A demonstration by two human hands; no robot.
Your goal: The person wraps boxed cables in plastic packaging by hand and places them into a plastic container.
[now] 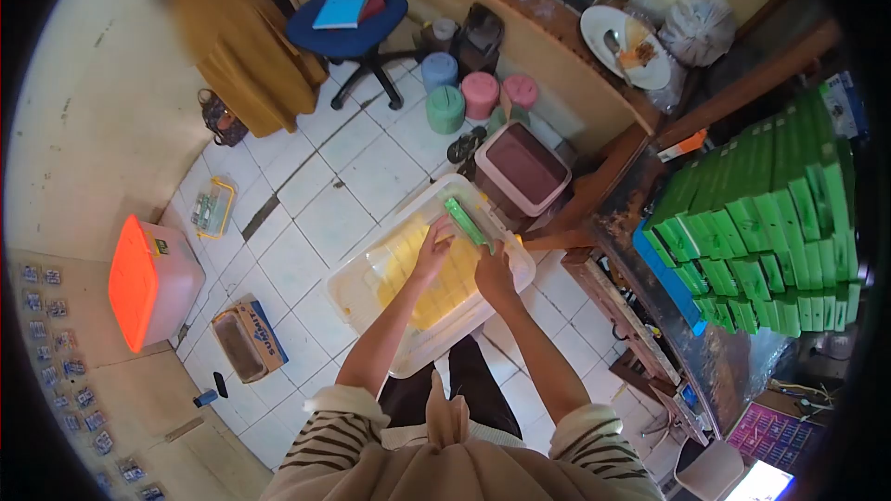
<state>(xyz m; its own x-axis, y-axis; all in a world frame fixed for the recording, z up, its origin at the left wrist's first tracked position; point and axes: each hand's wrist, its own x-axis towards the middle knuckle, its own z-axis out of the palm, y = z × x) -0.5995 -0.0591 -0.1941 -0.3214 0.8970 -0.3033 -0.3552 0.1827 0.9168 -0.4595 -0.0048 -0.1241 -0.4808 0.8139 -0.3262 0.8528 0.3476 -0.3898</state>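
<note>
Green packet held over pale plastic tub, right hand gripping

Person stands over a pale plastic tub, sleeves striped and pushed up, both forearms reaching forward over it. Green packet is above the tub's far right part, slanted, one end toward the far rim, the other at the right hand. Right hand pinches the packet's near end between thumb and fingers. Left hand sits just left of the packet, fingers partly bent; cannot tell if its fingertips touch it. Yellow material shows inside the tub, under the hands; too blurry to say what exactly.

Right side: counter with a big stack of green boxes, rows piled several high, a blue sheet poking out along their near edge. Beyond the tub: a pink-rimmed bin just off its far right corner, then pastel round containers, blue, green and pink, grouped on the tiled floor. Blue chair farther back, light-blue book on the seat. Left side, on floor: orange-lidded box, cardboard box, small yellow-edged basket. White plate with a spoon on the raised ledge at far right
</note>
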